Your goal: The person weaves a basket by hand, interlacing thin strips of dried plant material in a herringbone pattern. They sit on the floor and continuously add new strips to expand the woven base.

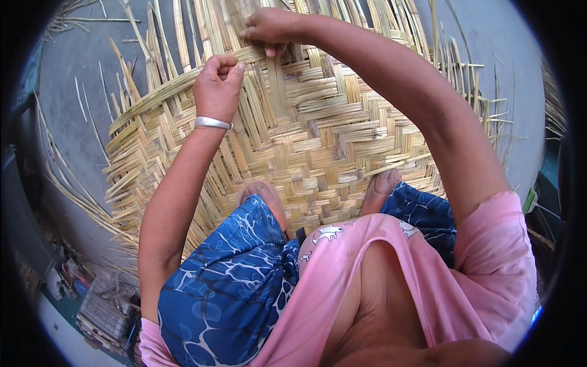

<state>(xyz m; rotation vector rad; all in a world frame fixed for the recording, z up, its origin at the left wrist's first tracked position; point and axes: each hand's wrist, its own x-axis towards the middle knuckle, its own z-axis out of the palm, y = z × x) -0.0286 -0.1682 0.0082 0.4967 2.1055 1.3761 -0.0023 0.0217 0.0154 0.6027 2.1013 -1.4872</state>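
Note:
A wide mat (342,147) of pale yellow-green split cane or reed strips lies under me, woven in a zigzag pattern. My left hand (219,88), with a silver bangle at its wrist, is closed in a pinch at the crosswise strip (162,95) along the mat's far left part. Just beyond it, to the right, my right hand (269,29) reaches over the far part of the weave. Its fingers are bent down among the lengthwise strips (211,27); what they grip is partly hidden. A broad flat strip (277,88) runs toward me below the right hand.
Both my feet (260,192) rest on the mat's near part. Loose strip ends stick out all round onto the grey floor (85,52). More cut strips (67,21) lie at the far left. A wire rack or crate (107,306) stands at the lower left.

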